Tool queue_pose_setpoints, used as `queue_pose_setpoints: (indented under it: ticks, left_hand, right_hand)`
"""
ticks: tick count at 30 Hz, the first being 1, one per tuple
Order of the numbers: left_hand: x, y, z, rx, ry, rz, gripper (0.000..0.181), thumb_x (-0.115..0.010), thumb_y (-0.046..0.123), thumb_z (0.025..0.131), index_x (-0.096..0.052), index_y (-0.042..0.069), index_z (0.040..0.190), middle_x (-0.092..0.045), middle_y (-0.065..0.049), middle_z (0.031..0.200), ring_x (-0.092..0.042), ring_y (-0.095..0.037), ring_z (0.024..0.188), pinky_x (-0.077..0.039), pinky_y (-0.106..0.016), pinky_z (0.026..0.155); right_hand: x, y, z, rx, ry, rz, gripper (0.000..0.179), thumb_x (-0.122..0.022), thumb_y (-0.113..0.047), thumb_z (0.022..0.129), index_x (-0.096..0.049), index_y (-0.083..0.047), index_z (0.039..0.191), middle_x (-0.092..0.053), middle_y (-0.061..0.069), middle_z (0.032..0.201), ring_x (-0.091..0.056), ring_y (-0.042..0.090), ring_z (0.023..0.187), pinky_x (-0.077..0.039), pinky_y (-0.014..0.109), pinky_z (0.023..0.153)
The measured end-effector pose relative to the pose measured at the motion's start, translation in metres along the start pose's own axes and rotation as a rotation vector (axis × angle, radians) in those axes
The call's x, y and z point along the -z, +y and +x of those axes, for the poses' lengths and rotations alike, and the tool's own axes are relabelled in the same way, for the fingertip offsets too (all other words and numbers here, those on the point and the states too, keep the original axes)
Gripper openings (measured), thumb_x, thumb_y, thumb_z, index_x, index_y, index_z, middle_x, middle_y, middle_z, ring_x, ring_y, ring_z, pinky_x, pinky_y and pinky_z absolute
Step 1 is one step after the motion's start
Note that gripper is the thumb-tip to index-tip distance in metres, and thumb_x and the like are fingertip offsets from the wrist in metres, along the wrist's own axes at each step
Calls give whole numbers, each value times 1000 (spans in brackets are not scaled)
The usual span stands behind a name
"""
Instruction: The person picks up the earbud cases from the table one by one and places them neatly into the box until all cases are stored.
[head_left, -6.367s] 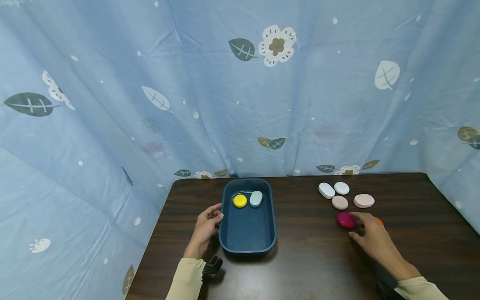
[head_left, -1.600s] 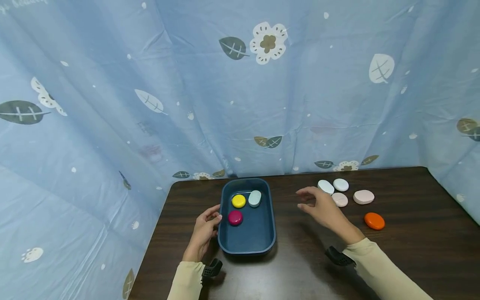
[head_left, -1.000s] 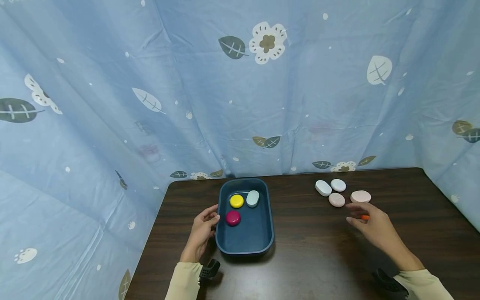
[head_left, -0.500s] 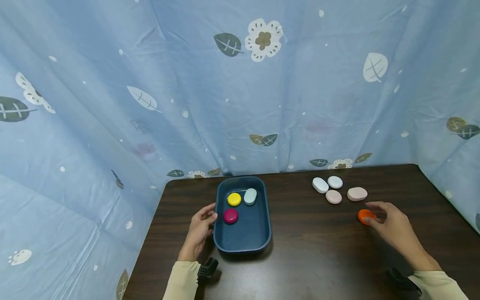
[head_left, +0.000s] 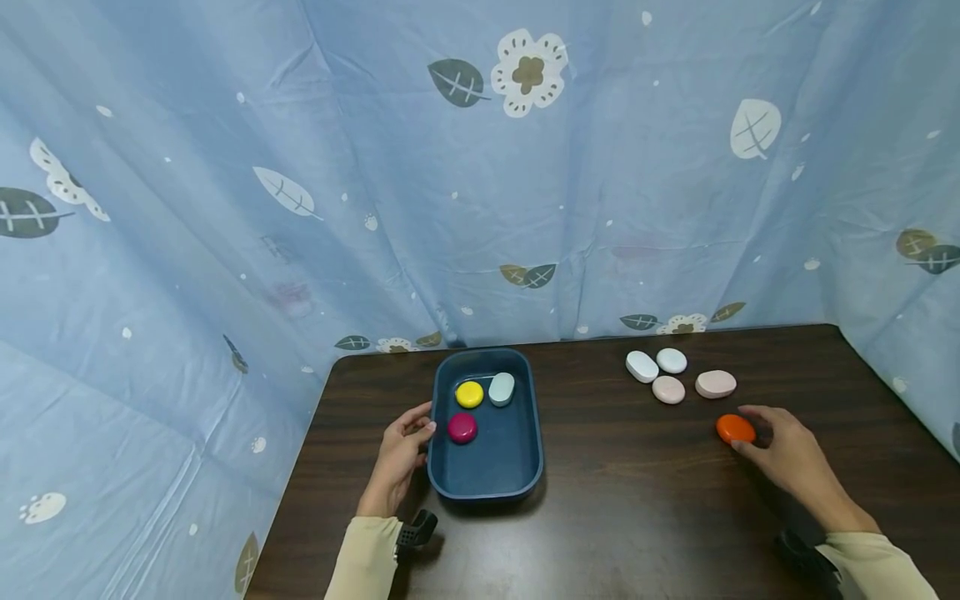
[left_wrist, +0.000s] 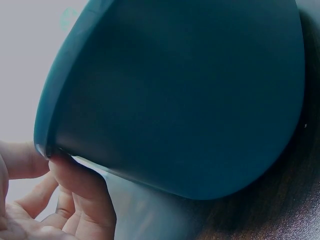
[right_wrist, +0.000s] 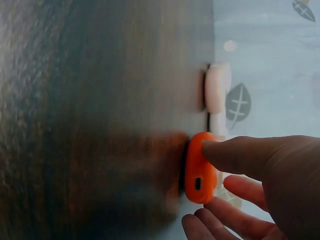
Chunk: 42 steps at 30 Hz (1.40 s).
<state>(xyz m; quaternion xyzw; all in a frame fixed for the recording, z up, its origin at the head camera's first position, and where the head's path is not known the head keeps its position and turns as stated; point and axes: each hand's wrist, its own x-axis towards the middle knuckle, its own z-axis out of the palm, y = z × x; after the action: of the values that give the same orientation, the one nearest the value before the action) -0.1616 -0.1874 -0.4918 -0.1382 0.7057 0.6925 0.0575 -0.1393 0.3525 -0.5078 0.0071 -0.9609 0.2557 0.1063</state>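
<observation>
My left hand (head_left: pixel 399 454) holds the left rim of a dark blue rectangular container (head_left: pixel 486 498); the left wrist view has thumb and finger pinching its edge (left_wrist: pixel 44 125). Inside lie a yellow rounded case (head_left: pixel 469 394), a pale mint case (head_left: pixel 502 388) and a magenta case (head_left: pixel 462 427). On the right, my right hand (head_left: pixel 795 457) pinches a glossy orange earbud case (head_left: pixel 734 428) low at the tabletop, thumb on the near side and index on the far side. A small dark port (right_wrist: pixel 198 184) shows on the orange case in the right wrist view.
Behind the orange case lie a pale pink oval case (head_left: pixel 716 384), a pink round one (head_left: pixel 668 390), a white oval one (head_left: pixel 642 367) and a white round one (head_left: pixel 671 361). The dark wooden table (head_left: pixel 600 517) ends at a blue patterned curtain (head_left: pixel 600 167).
The magenta case went from the table into the container. My right hand then came back rightward from beside the container to the orange case and now grips it. My left hand stays at the rim.
</observation>
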Motion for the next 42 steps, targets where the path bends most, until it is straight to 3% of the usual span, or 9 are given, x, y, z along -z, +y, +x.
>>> queue_pose_setpoints:
  ticks: [7, 21, 31, 42]
  left_hand:
    - [0, 1, 0, -3, -6, -14, 43, -60, 7, 107, -56, 1, 149, -56, -5, 106, -56, -19, 91, -53, -29, 65]
    - [-1, 0, 0, -6, -10, -21, 43, -59, 5, 107, -57, 0, 149, -56, -5, 106, -55, -18, 90, -52, -28, 63]
    - [0, 0, 1, -3, -8, -25, 43, -59, 6, 107, -56, 0, 149, -55, -6, 106, -55, -18, 89, -52, -28, 63]
    - [1, 0, 0, -8, -15, -30, 43, -59, 6, 107, -57, 1, 149, -56, -6, 106, -55, -19, 89, -52, -28, 64]
  right_hand:
    - [-5, 4, 4, 30, -23, -16, 57, -87, 1, 78, -59, 20, 124, -55, 47, 121, -57, 62, 104, -46, 73, 86]
    - [-8, -5, 9, 24, -69, -16, 55, -87, -2, 80, -61, 19, 124, -57, 45, 118, -61, 55, 95, -50, 67, 78]
    - [-4, -46, 15, 62, -91, 38, 61, -87, -4, 82, -59, 18, 132, -57, 43, 128, -59, 56, 108, -48, 71, 90]
    - [-10, -99, 24, 196, -76, 125, 57, -90, 1, 79, -64, 14, 128, -63, 35, 123, -65, 49, 103, -53, 65, 88]
